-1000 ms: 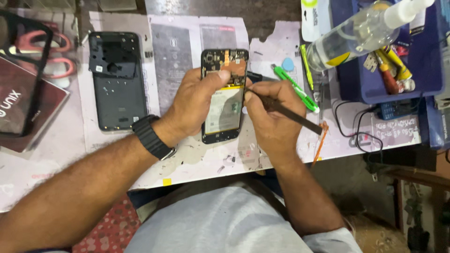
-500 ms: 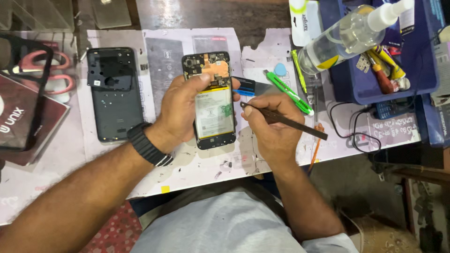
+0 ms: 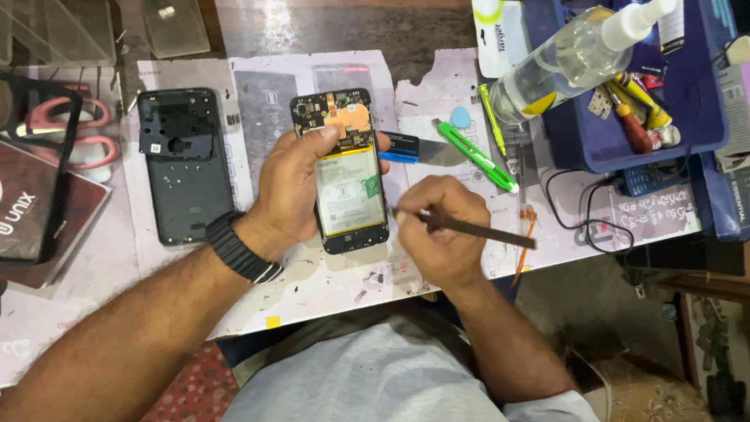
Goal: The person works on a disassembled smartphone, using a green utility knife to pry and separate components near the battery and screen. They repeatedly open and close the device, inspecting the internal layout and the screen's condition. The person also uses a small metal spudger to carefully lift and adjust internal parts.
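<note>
Left hand (image 3: 293, 184) grips opened phone (image 3: 344, 168) at frame centre, white-and-yellow battery label facing up. Right hand (image 3: 437, 230) closed on dark tool (image 3: 476, 229), tip beside phone's right edge. Back cover (image 3: 183, 164) lies left on counter (image 3: 328, 285). Spray bottle (image 3: 574, 55) upper right, yellow label.

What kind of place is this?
Probably a phone repair bench. The left hand holds an opened phone, the right hand a thin metal tool, and a removed back cover lies beside a tray of screwdrivers.
</note>
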